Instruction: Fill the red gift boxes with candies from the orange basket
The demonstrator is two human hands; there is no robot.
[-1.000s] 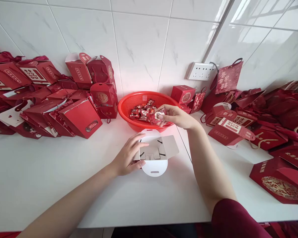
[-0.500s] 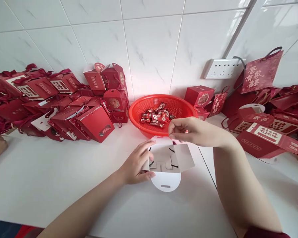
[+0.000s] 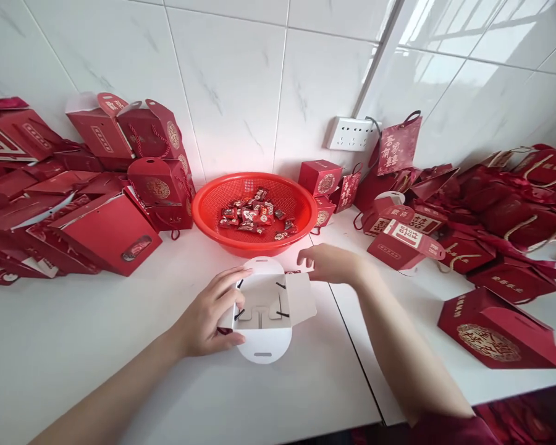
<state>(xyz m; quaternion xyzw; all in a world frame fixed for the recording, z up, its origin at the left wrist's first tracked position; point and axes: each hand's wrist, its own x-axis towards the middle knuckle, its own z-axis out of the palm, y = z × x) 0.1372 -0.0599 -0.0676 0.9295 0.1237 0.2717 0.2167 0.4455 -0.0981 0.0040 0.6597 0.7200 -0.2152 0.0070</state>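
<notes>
My left hand (image 3: 215, 312) grips the left side of a paper gift box (image 3: 259, 303), thumb at the near edge and fingers over the far and left edges. The box stands with its top open and its pale inside showing. Black cord ends poke through its walls, and its rounded near flap and right flap are folded outward. My right hand (image 3: 328, 262) hovers just right of the box's far corner, fingers loosely bent and apart, with nothing visible in them. A small dark red printed piece (image 3: 293, 272) shows behind the right flap, partly hidden.
Behind the box stands a red plastic basket (image 3: 254, 244) with several wrapped candies (image 3: 257, 215). Red gift boxes pile up at the left (image 3: 104, 225) and right (image 3: 500, 327). A white power strip (image 3: 352, 134) is on the tiled wall. A seam (image 3: 352, 346) crosses the white table.
The view has swung to the right. My right hand has moved down and away from the basket's rim, and its pinched fingers have loosened. My left hand keeps its grip on the box.
</notes>
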